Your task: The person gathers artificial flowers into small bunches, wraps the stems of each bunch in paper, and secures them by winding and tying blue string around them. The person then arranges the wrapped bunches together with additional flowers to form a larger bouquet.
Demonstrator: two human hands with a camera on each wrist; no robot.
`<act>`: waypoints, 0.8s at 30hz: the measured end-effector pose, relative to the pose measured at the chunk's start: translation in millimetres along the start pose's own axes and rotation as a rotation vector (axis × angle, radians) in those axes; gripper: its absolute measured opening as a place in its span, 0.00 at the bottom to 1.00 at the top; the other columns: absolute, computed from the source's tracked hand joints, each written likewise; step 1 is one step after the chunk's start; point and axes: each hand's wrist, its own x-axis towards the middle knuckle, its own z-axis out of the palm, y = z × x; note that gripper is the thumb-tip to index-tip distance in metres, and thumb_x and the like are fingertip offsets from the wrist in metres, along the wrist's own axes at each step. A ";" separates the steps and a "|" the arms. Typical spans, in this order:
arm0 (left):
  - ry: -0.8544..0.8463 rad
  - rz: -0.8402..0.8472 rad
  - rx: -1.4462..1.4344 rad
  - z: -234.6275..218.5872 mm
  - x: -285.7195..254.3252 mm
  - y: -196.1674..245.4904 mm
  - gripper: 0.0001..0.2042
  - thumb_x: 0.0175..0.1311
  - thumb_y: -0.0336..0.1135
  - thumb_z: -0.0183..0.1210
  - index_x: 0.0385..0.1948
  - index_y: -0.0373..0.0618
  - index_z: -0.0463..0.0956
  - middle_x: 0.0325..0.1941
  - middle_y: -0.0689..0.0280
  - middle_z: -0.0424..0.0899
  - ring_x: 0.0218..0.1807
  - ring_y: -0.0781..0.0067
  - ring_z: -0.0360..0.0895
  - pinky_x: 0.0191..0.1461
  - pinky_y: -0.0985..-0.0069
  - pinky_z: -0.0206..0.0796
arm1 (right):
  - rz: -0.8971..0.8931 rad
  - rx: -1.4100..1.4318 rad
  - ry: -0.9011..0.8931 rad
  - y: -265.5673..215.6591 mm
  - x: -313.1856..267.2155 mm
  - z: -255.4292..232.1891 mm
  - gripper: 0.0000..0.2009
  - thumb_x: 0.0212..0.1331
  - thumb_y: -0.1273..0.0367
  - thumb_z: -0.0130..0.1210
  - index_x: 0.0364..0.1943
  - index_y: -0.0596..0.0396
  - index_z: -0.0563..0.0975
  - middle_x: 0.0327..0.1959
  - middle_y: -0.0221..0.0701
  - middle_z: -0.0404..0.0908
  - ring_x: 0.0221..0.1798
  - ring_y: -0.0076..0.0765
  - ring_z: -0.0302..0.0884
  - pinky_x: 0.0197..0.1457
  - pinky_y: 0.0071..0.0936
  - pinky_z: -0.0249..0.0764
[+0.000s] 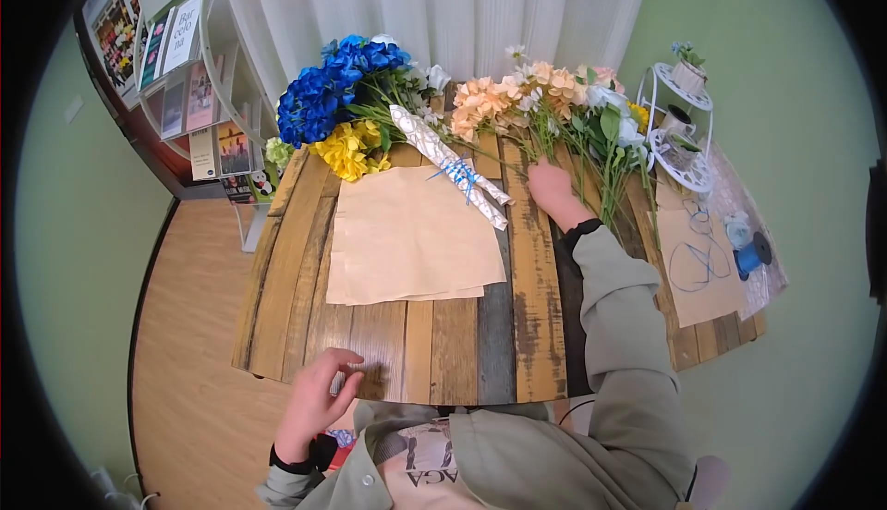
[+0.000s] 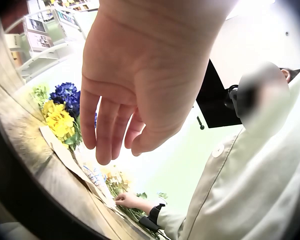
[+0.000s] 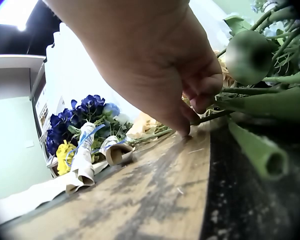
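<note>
My right hand (image 1: pixel 552 191) is low over the table among the peach flowers (image 1: pixel 499 102). In the right wrist view its thumb and curled fingers pinch a thin green flower stem (image 3: pixel 216 117) close to the wood. Thicker cut stems (image 3: pixel 262 150) lie beside that hand. My left hand (image 1: pixel 319 399) hovers at the table's front edge, fingers loosely bent, holding nothing. Beyond it lie sheets of brown kraft paper (image 1: pixel 416 237). A rolled, patterned paper wrap (image 1: pixel 448 166), tied with blue ribbon, rests across their upper right corner.
Blue flowers (image 1: pixel 333 90) and yellow flowers (image 1: pixel 349 150) lie at the back left. White flowers (image 1: pixel 605 103) are right of the peach ones. A white tiered stand (image 1: pixel 684 163) is at the right, with a blue ribbon spool (image 1: pixel 753 256) and another kraft sheet (image 1: pixel 688 274) nearer.
</note>
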 end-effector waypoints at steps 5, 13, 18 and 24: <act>-0.158 0.239 -0.137 -16.1 60.9 23.9 0.07 0.57 0.26 0.58 0.37 0.39 0.74 0.35 0.60 0.79 0.31 0.67 0.79 0.36 0.74 0.70 | 0.108 0.190 0.249 2.3 5.2 -19.8 0.06 0.55 0.72 0.49 0.33 0.58 0.76 0.41 0.43 0.75 0.39 0.52 0.78 0.39 0.44 0.75; -0.461 0.197 -0.596 22.2 206.9 49.7 0.11 0.68 0.30 0.48 0.47 0.35 0.72 0.42 0.63 0.79 0.34 0.77 0.77 0.38 0.78 0.70 | 0.006 1.150 0.416 -11.9 -45.7 -119.6 0.07 0.61 0.67 0.52 0.35 0.55 0.72 0.22 0.34 0.74 0.19 0.34 0.71 0.23 0.26 0.69; -0.348 0.092 -0.909 87.7 247.8 59.6 0.14 0.69 0.32 0.48 0.52 0.34 0.68 0.42 0.63 0.79 0.34 0.77 0.77 0.38 0.79 0.72 | -0.124 1.671 0.180 -52.0 -93.8 -157.4 0.08 0.65 0.67 0.49 0.39 0.58 0.69 0.17 0.26 0.70 0.14 0.16 0.66 0.16 0.15 0.61; -0.521 0.129 -0.887 90.8 253.6 51.4 0.08 0.67 0.29 0.49 0.44 0.35 0.71 0.38 0.64 0.79 0.36 0.78 0.78 0.41 0.79 0.73 | -0.181 1.633 0.124 -67.5 -96.9 -144.0 0.06 0.63 0.71 0.52 0.38 0.59 0.71 0.21 0.25 0.71 0.15 0.15 0.66 0.16 0.15 0.62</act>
